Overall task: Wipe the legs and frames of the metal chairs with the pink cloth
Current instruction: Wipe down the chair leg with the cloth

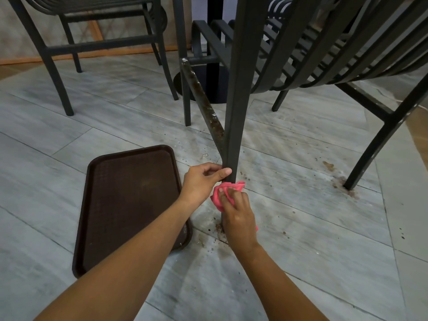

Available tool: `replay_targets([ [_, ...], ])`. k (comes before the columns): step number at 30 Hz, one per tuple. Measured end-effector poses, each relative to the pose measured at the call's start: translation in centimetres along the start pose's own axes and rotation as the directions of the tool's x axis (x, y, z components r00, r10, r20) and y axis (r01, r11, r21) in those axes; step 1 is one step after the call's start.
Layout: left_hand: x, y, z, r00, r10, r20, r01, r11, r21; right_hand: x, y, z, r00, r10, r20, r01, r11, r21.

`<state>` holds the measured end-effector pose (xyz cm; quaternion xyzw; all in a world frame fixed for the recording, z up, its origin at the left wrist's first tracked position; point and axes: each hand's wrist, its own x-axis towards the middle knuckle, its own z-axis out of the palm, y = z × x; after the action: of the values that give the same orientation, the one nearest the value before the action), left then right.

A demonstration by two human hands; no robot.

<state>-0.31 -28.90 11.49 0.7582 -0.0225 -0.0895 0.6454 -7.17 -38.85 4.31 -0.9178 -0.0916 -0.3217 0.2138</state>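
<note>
Crumpled pink cloth (228,193), square metal chair leg (236,112)

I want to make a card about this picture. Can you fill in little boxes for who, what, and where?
left hand: grips the chair leg
right hand: holds the pink cloth against the leg, lower down
leg: dark metal, upright
crossbar: rusty and spotted
tray: brown, flat on the floor, left of the leg
floor: grey tiles, brown specks around the leg
</note>
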Motion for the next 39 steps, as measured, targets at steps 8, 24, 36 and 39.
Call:
replay_targets([
  [8, 0.4, -1.3, 0.2, 0.999, 0.036, -0.024, -0.037, 0.999, -0.012, -1.4, 0.8, 0.8, 1.0, 0.021, 0.02, -0.021, 1.0, 0.011],
  [24, 0.2, -2.2, 0.5, 0.998, 0.061, -0.014, -0.06, 0.998, 0.02, -3.2, 1.8, 1.4, 0.994, 0.019, 0.104, -0.021, 1.0, 0.022],
  [36, 0.3, -3.1, -0.2, 0.999, -0.022, 0.036, 0.017, 0.989, 0.144, -3.7, 2.4, -2.5, 0.936, -0.113, 0.335, 0.156, 0.982, -0.103],
  [39, 0.5, -3.0, -0.2, 0.999, -0.022, 0.04, 0.015, 0.988, 0.156, -3.0, 2.3, -3.4, 0.874, -0.304, 0.379, 0.381, 0.913, -0.146],
])
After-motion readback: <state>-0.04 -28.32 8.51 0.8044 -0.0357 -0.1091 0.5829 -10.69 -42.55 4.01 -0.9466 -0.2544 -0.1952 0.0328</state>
